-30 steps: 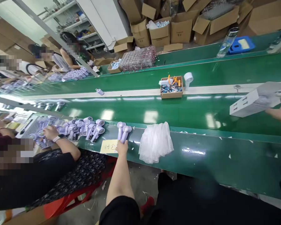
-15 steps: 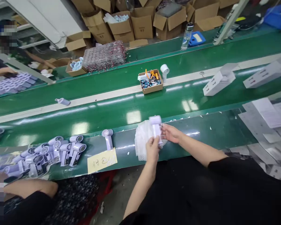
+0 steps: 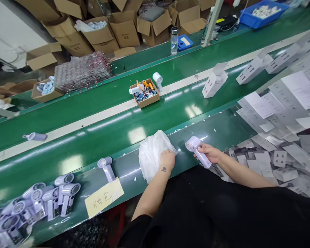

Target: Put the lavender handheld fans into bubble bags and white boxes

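Observation:
My right hand (image 3: 208, 152) is wrapped round the handle of a lavender handheld fan (image 3: 202, 157), its round head tilted up and to the left. On the bench edge lies a pile of translucent white plastic bags (image 3: 152, 151). My left hand (image 3: 167, 160) is closed at the right side of that pile, gripping bag film; its fingertips are partly hidden. Left of the bags, another lavender handheld fan (image 3: 107, 169) rests beside a yellow paper note (image 3: 104, 197) with handwriting.
Several lavender fans (image 3: 51, 199) crowd the bench at lower left. A small carton (image 3: 147, 102) of parts and a white fan (image 3: 158, 80) stand on the line's middle strip. White boxes (image 3: 215, 81) stand at right, with many flat boxes (image 3: 279, 113) stacked nearby.
My right hand has carried the fan to the right, away from the bags. My left hand has let go of the fan and now grips the bags. The view has shifted right.

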Demonstrator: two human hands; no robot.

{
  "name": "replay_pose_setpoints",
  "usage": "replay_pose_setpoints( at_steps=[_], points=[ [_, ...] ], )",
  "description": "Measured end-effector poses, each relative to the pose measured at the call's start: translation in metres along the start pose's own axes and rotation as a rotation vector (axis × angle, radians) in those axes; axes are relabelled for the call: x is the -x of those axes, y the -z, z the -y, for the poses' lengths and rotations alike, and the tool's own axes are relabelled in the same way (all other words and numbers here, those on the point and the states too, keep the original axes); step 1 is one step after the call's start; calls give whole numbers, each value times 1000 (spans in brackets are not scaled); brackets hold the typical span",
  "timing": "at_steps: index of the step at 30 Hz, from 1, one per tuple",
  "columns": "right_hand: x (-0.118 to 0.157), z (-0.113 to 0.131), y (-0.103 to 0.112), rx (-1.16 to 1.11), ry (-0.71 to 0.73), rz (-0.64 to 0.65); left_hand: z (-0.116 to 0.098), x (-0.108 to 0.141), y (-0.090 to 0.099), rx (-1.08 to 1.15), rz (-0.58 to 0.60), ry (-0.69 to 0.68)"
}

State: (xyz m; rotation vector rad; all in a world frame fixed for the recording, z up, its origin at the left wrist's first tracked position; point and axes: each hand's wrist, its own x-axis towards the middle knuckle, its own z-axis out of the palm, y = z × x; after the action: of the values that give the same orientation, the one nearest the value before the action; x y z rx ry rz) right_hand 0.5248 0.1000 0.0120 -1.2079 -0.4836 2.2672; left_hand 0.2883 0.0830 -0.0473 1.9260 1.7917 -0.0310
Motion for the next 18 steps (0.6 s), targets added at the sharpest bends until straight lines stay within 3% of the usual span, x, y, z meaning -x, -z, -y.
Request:
replay_pose_setpoints(
  at_steps=[4, 8, 10, 18],
  points=[
    [7, -17, 1, -56, -58, 22, -4, -7, 3, 157, -9, -1],
    [7, -18, -6, -11, -86, 204, -16, -8, 18, 423, -20, -67],
    [5, -13, -13, 15, -87, 237, -22, -6, 24, 581, -7, -97],
    [18, 2, -8, 99, -91, -91, -48, 9, 20, 1191, -146, 0]
  ],
)
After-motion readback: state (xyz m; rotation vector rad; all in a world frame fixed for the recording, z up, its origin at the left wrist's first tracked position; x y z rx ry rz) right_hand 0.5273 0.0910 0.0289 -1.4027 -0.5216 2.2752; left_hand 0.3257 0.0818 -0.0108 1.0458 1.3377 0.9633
